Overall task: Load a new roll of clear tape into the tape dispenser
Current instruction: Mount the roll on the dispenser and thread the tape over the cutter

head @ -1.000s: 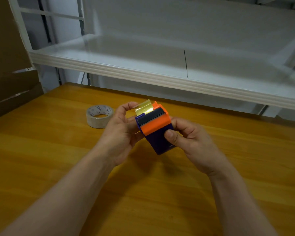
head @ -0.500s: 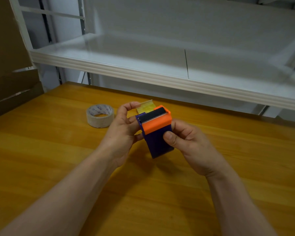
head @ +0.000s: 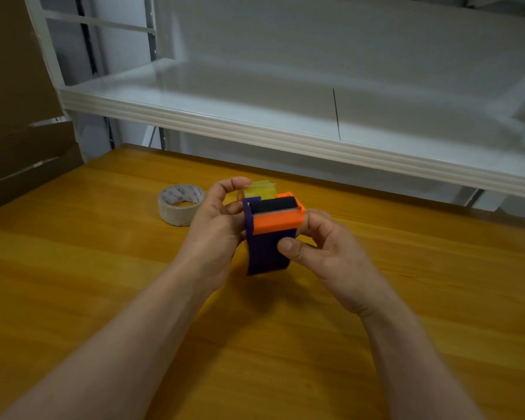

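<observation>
With right hand (head: 325, 256), grips tape dispenser (head: 270, 250); with left hand (head: 215, 234), pinches what seems its yellowish tape end (head: 259, 190); may tear it if tugged crooked.

The tape roll (head: 181, 204) is lying on the table (head: 103, 283), just left of the dispenser (head: 269, 237). The shelf (head: 255, 128) is standing behind the dispenser.

Counts: 1 tape dispenser (head: 269, 253), centre frame. 1 tape roll (head: 173, 216), just left of centre. 2 hands: left hand (head: 212, 237), right hand (head: 331, 262). 1 table (head: 73, 283), lower frame. 1 white shelf (head: 255, 122), upper frame.
</observation>
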A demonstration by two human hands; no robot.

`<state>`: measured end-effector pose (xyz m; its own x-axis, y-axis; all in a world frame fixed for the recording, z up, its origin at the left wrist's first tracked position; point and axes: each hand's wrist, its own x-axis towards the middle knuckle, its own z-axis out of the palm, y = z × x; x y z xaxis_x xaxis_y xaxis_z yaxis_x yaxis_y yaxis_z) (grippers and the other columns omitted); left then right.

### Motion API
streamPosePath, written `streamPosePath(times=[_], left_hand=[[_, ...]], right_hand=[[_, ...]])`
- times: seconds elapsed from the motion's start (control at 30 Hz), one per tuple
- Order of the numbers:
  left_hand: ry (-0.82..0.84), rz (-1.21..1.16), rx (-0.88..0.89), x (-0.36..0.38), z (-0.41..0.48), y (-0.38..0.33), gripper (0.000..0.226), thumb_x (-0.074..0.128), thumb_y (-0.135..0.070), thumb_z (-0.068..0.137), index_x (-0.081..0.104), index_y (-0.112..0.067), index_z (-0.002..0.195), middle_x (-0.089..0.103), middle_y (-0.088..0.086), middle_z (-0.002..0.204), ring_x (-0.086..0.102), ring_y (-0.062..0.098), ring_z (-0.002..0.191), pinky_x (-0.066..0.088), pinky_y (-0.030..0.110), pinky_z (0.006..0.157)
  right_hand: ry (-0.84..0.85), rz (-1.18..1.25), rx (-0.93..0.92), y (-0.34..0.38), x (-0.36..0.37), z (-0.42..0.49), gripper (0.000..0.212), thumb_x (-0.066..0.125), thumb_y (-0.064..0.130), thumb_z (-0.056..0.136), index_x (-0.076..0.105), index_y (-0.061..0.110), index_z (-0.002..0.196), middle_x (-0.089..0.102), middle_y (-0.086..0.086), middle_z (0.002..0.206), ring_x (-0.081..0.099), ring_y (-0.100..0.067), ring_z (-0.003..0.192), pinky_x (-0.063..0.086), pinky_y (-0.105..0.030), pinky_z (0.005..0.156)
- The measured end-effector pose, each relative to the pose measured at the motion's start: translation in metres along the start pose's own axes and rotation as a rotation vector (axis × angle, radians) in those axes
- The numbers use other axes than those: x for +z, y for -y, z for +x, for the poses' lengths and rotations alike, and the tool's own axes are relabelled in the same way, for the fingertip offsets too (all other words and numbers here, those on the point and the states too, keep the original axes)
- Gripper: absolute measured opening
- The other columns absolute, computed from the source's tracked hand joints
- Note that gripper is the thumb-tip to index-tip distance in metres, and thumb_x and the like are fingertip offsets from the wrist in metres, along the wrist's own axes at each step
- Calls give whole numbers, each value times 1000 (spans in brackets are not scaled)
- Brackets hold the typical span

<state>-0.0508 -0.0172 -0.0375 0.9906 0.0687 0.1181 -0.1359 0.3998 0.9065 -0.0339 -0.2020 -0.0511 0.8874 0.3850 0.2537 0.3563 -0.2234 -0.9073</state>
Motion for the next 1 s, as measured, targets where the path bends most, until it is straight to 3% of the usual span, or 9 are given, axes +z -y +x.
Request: streamPosePath(times=[0.07, 0.13, 0.2, 0.3, 0.4, 0.57, 0.63, 0.73, 1.0], left_hand=[[5, -6, 3, -2, 1, -1, 45, 43, 15, 95, 54, -20, 120, 77, -1, 79, 72, 12, 66, 56, 23, 52], [18, -1, -5, -3, 2, -1, 45, 41, 15, 95, 54, -20, 121, 77, -2, 78, 71, 10, 64, 55, 22, 52], [42, 10, -16, -1, 1, -1, 46, 39, 17, 95, 54, -20, 119, 77, -2, 76, 70, 9, 62, 53, 20, 49], [95, 40, -28, 2, -2, 0, 48, 39, 19, 93, 55, -19, 118, 76, 1, 77, 69, 10, 61, 52, 20, 48], [141, 81, -47, 4, -5, 2, 47, 43, 19, 92, 56, -18, 118, 72, 5, 82, 66, 14, 63, 51, 20, 49], [260, 125, -71, 11, -11, 1, 42, 48, 16, 91, 57, -15, 117, 73, 2, 75, 67, 13, 60, 51, 20, 47], [293, 137, -69, 12, -13, 1, 42, 50, 17, 89, 55, -13, 118, 73, 1, 72, 68, 11, 58, 51, 20, 47], [298, 152, -65, 11, -13, 1, 42, 52, 18, 89, 55, -12, 119, 73, 2, 73, 68, 12, 58, 52, 21, 48], [276, 218, -79, 13, -15, 7, 39, 52, 11, 93, 55, -19, 119, 74, 3, 76, 70, 13, 64, 55, 22, 54]], right_hand=[[-14, 78, 4, 3, -2, -2, 23, 76, 36, 83, 67, 16, 91, 73, 9, 106, 67, -14, 108, 55, -39, 96], [-58, 233, 11, 6, -8, -3, 35, 73, 40, 86, 65, 7, 92, 76, -2, 100, 72, -20, 104, 58, -44, 95], [-123, 283, 2, 8, -13, -2, 33, 69, 42, 86, 66, 9, 91, 76, -5, 97, 73, -23, 100, 59, -46, 93], [-227, 191, -26, 11, -13, -1, 19, 69, 34, 82, 68, 17, 90, 74, 0, 92, 72, -16, 92, 61, -35, 82], [-309, 137, -47, 14, -12, -1, 20, 73, 32, 77, 70, 23, 95, 73, 8, 93, 70, -3, 86, 57, -21, 72], [-287, 94, 1, 15, -13, 0, 20, 79, 17, 83, 74, 24, 101, 76, 5, 102, 72, -2, 87, 55, -18, 66], [-289, 63, 15, 14, -14, 1, 18, 82, 20, 80, 76, 26, 96, 76, 2, 100, 73, -9, 90, 56, -22, 67], [-316, -64, -20, 13, -15, 3, 10, 82, 24, 78, 76, 29, 86, 75, 1, 101, 70, -17, 98, 59, -36, 81], [-355, -273, -70, 16, -10, -1, 5, 74, 25, 90, 71, 27, 86, 72, 6, 93, 67, -13, 94, 57, -40, 83]])
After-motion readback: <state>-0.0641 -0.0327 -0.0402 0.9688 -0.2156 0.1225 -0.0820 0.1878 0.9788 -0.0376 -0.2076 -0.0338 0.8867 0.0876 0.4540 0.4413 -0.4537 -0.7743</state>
